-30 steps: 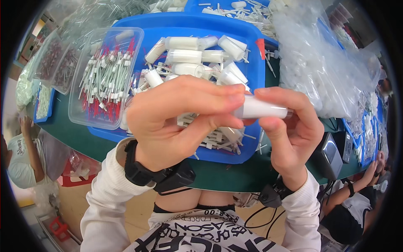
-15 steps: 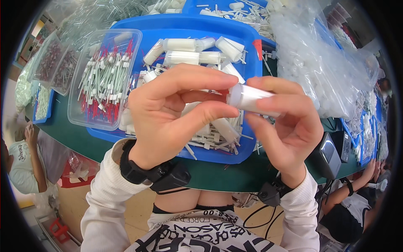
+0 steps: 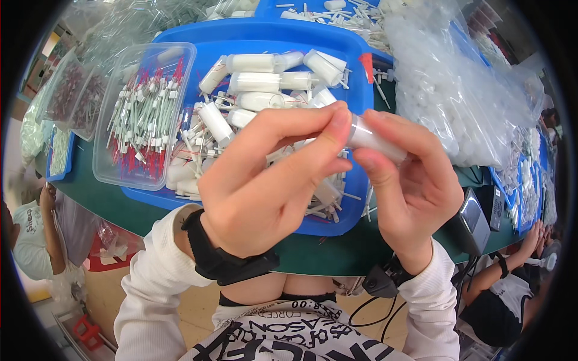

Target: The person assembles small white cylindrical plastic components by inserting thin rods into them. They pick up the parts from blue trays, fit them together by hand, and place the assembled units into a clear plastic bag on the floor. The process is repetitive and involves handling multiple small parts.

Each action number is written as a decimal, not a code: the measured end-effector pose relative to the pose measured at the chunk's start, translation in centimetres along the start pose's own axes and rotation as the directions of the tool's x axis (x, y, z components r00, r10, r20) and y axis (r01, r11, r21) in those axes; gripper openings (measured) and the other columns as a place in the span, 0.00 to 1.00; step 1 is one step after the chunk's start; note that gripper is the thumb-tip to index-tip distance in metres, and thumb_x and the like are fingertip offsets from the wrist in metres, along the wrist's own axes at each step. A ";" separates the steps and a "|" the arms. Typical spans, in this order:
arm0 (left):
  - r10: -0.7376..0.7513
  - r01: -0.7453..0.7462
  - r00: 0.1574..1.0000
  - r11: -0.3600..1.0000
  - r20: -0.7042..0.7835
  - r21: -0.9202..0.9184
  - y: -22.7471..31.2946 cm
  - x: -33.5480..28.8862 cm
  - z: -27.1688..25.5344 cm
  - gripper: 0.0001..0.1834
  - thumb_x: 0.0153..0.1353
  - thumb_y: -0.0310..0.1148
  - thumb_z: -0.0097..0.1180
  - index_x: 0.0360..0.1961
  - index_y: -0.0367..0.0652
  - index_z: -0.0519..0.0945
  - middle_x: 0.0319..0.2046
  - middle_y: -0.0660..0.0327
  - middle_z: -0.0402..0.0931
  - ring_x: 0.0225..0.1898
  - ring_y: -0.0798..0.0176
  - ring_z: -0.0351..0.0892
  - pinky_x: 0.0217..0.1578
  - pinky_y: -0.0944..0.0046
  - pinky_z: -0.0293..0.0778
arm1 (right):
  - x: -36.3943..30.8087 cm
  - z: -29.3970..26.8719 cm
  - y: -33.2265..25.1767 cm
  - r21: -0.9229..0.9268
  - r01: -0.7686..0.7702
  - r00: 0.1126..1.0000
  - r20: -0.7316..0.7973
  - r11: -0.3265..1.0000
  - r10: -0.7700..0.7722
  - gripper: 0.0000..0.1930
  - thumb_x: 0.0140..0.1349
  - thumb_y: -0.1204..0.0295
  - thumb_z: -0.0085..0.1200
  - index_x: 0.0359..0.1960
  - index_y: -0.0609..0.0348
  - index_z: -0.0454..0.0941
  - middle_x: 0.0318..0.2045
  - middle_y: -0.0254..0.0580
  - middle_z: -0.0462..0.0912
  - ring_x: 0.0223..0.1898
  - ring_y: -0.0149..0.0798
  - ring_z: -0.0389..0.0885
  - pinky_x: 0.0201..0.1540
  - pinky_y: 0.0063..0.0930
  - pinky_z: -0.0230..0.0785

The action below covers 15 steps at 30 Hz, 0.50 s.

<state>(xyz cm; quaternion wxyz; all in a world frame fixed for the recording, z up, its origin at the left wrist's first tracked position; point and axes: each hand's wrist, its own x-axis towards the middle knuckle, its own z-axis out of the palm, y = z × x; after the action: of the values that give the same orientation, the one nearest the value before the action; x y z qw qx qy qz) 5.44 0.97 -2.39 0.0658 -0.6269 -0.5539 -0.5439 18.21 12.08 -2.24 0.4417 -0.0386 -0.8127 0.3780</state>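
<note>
Over the blue tray (image 3: 355, 207), my right hand (image 3: 415, 192) grips a white cylinder (image 3: 378, 144) with a clear end, tilted with that end toward the left. My left hand (image 3: 259, 186) is closed in a pinch, thumb and forefinger pressed together right at the cylinder's clear end. Whatever sits between those left fingertips is hidden. Beneath and beyond my hands, several similar white cylinders (image 3: 253, 63) lie in the tray among thin white sticks and fine red wires.
A clear plastic box (image 3: 99, 162) of white-and-green sticks with red wires rests over the tray's left edge. Bags of white pieces (image 3: 445, 102) bulge at the right. A dark boxy device (image 3: 469, 222) stands near the table's right front edge. Other people sit at both sides.
My left fingers have gone from spread around the cylinder's end to pinched together at its tip. The cylinder and my right fingers have shifted slightly; the view has moved a little.
</note>
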 end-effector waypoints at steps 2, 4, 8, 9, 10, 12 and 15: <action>0.009 -0.009 1.000 1.000 0.000 0.008 0.2 0.0 0.1 0.18 0.48 0.15 0.56 0.43 0.30 0.75 0.41 0.46 0.71 0.42 0.56 0.75 0.40 0.67 0.73 | 0.0 -0.1 -0.1 -0.039 0.020 1.000 -0.006 0.999 -0.020 0.14 0.51 0.84 0.55 0.41 0.73 0.71 0.41 0.51 0.76 0.42 0.36 0.74 0.46 0.24 0.65; 0.003 -0.003 1.000 0.999 0.002 -0.051 -0.1 0.0 0.0 0.16 0.49 0.15 0.55 0.42 0.29 0.74 0.41 0.45 0.71 0.43 0.55 0.74 0.41 0.65 0.73 | 0.2 0.0 0.1 -0.016 0.041 0.999 -0.003 0.999 -0.041 0.14 0.51 0.84 0.55 0.40 0.72 0.71 0.40 0.50 0.76 0.42 0.36 0.75 0.46 0.25 0.65; -0.214 0.196 0.977 0.874 0.010 -0.445 -0.8 0.3 -0.4 0.15 0.51 0.15 0.52 0.42 0.28 0.72 0.42 0.45 0.72 0.45 0.55 0.73 0.45 0.62 0.71 | 0.4 0.0 0.7 0.070 0.059 0.998 0.022 0.996 -0.061 0.15 0.49 0.84 0.56 0.41 0.70 0.71 0.39 0.50 0.76 0.41 0.37 0.75 0.44 0.24 0.66; -0.312 0.278 0.949 0.781 0.036 -0.559 -0.7 0.4 -0.4 0.15 0.52 0.15 0.51 0.43 0.28 0.71 0.43 0.45 0.72 0.46 0.55 0.73 0.46 0.62 0.71 | 0.4 0.0 0.9 0.088 0.045 0.998 0.030 0.995 -0.048 0.16 0.49 0.84 0.56 0.41 0.69 0.71 0.39 0.49 0.75 0.40 0.36 0.75 0.43 0.24 0.66; -0.370 0.336 0.926 0.730 0.070 -0.596 -0.5 0.4 -0.4 0.17 0.52 0.15 0.51 0.45 0.29 0.68 0.43 0.45 0.72 0.46 0.57 0.73 0.47 0.61 0.70 | 0.2 -0.1 1.1 0.091 0.013 0.999 0.041 0.996 -0.017 0.16 0.49 0.84 0.56 0.42 0.68 0.71 0.40 0.49 0.75 0.40 0.36 0.75 0.42 0.24 0.66; -0.333 0.306 0.941 0.765 0.058 -0.567 -0.5 0.4 -0.4 0.19 0.51 0.13 0.50 0.46 0.28 0.67 0.43 0.44 0.72 0.46 0.56 0.73 0.48 0.60 0.70 | 0.4 0.0 1.0 0.007 0.007 0.995 0.101 1.000 -0.007 0.16 0.50 0.83 0.54 0.42 0.67 0.70 0.40 0.48 0.75 0.39 0.34 0.74 0.41 0.23 0.66; -0.256 0.250 0.965 0.813 0.063 -0.526 -0.7 0.4 -0.4 0.21 0.52 0.15 0.49 0.49 0.27 0.65 0.44 0.42 0.71 0.47 0.54 0.72 0.49 0.59 0.69 | 0.9 0.1 0.5 -0.130 0.020 0.981 0.196 0.991 0.006 0.15 0.52 0.79 0.50 0.43 0.66 0.68 0.38 0.44 0.75 0.37 0.32 0.74 0.40 0.21 0.65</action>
<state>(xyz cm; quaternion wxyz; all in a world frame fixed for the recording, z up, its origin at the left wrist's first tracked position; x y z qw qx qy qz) 4.58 1.21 -2.27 -0.1793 -0.5385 -0.4606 -0.6825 17.49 12.78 -1.99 0.3573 -0.0274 -0.8754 0.3243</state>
